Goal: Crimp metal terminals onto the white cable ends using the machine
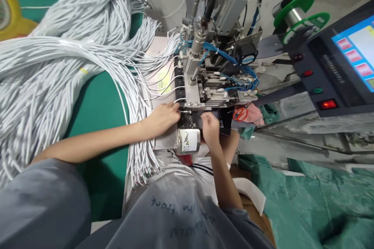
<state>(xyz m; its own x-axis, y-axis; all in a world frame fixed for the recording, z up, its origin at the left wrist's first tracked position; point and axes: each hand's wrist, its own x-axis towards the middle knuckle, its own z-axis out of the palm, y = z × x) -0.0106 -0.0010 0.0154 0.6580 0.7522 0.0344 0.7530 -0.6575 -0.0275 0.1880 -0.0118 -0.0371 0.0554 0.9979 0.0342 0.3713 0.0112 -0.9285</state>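
Note:
My left hand reaches in from the left with bent fingers closed at the black cable fixture on the machine's edge. Whatever its fingertips pinch is hidden; a small metal piece sits just right of them. Several white cables run into the fixture above that hand. My right hand is curled closed to the right, below the metal clamp plate, and its fingers hide anything inside. Between and below both hands is a metal cylinder with a white label.
Thick bundles of white cables cover much of the green table at left. A yellow tape dispenser stands at far left. On the right are a wire spool with green flanges, a control panel and orange-handled scissors.

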